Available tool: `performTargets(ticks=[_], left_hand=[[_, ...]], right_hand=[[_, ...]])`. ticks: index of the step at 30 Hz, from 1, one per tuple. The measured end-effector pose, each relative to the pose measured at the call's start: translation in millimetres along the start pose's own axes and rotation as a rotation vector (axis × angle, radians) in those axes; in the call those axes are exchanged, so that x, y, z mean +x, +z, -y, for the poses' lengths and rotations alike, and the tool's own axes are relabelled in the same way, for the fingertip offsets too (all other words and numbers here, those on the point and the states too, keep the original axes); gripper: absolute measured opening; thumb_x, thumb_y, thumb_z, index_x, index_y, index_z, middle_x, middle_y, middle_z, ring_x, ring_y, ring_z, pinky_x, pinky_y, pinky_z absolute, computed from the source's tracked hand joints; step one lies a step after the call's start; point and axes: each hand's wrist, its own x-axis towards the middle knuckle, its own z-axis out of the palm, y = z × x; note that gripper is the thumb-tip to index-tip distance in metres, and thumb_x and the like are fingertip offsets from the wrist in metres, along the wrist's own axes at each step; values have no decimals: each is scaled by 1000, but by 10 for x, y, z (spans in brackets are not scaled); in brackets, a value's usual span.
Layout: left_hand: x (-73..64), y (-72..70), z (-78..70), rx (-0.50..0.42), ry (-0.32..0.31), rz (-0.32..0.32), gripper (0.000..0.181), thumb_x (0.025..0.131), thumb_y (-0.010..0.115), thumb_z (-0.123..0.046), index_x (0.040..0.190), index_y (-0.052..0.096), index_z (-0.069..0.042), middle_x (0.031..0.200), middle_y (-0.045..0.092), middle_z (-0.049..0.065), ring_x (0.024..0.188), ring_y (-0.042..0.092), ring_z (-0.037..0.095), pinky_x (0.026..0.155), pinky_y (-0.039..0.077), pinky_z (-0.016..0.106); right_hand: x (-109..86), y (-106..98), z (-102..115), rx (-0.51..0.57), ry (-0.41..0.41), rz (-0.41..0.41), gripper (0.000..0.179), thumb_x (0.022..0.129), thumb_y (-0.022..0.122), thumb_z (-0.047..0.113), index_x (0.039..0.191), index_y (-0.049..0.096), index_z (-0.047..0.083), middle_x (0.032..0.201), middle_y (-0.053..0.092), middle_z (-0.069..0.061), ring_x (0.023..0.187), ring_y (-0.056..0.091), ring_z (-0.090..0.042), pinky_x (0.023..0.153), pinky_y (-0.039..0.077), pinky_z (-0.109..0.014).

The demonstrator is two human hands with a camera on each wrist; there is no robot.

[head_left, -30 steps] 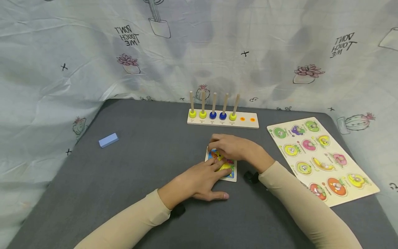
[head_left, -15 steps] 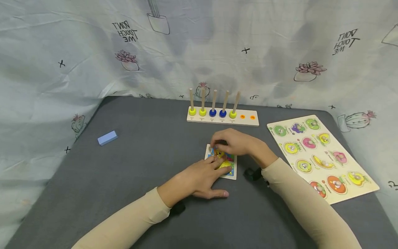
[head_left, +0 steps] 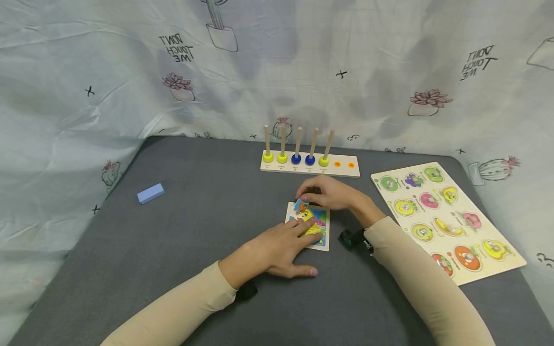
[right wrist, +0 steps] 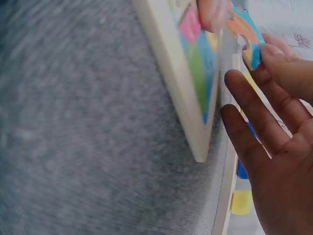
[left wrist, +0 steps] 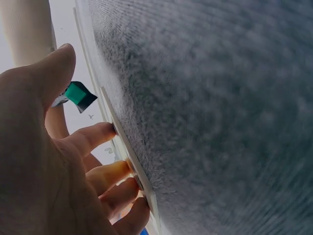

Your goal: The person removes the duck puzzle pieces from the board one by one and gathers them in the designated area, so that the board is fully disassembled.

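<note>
A small picture jigsaw board (head_left: 327,234) with a pale wooden rim lies at the middle of the grey table. My left hand (head_left: 277,251) rests on it from the left, fingers spread over the yellow picture and thumb out on the table. In the left wrist view the fingertips press on the board near its edge (left wrist: 133,152). At the board's far left corner my right hand (head_left: 332,192) pinches a blue and orange puzzle piece (right wrist: 253,34) between thumb and forefinger. The piece is tilted up; the other fingers of that hand stand loose.
Behind the board stands a peg stand (head_left: 311,168) with yellow and blue rings. A large fruit knob puzzle (head_left: 450,216) lies to the right, beside my right forearm. A light blue block (head_left: 151,193) lies far left. A patterned curtain (head_left: 277,62) hangs behind the table.
My right hand has drawn back toward the far edge of the jigsaw board, and the blue and orange puzzle piece has come up with it. My left hand stays in place.
</note>
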Motion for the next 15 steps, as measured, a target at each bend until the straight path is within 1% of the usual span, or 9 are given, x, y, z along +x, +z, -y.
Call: performTargets(ticks=[2, 6, 10, 13, 15], left_hand=[[5, 11, 5, 5, 1, 2, 84, 95, 42, -78, 163, 30, -30, 172, 19, 4, 154, 27, 27, 119, 35, 47], [10, 15, 23, 0, -10, 13, 83, 95, 42, -77, 164, 29, -33, 172, 18, 3, 155, 27, 27, 118, 36, 48], [9, -1, 56, -42, -25, 23, 80, 95, 42, -77, 163, 29, -36, 172, 18, 0, 155, 26, 26, 119, 34, 48], [0, -19, 80, -74, -32, 30, 78, 95, 43, -77, 162, 31, -38, 172, 19, -2, 154, 27, 26, 120, 33, 48], [-9, -35, 99, -86, -37, 39, 77, 95, 44, -77, 162, 32, -38, 172, 19, -3, 154, 28, 26, 120, 32, 48]], right_hand=[[-26, -9, 1, 15, 11, -21, 20, 106, 57, 10, 117, 74, 7, 110, 73, -3, 99, 68, -17, 88, 54, -40], [-84, -51, 70, 84, 55, -61, 22, 107, 55, 9, 119, 73, 3, 109, 71, -6, 97, 70, -21, 87, 57, -40], [-155, -114, 164, 150, 71, -100, 22, 107, 55, 7, 120, 71, -1, 103, 70, -9, 86, 68, -25, 80, 58, -42], [-213, -156, 215, 147, 61, -126, 22, 106, 56, 7, 120, 71, -1, 98, 70, -9, 80, 66, -27, 77, 57, -47], [-255, -182, 250, 142, 72, -141, 21, 106, 57, 9, 120, 72, 3, 96, 70, -7, 79, 66, -26, 77, 56, -51]])
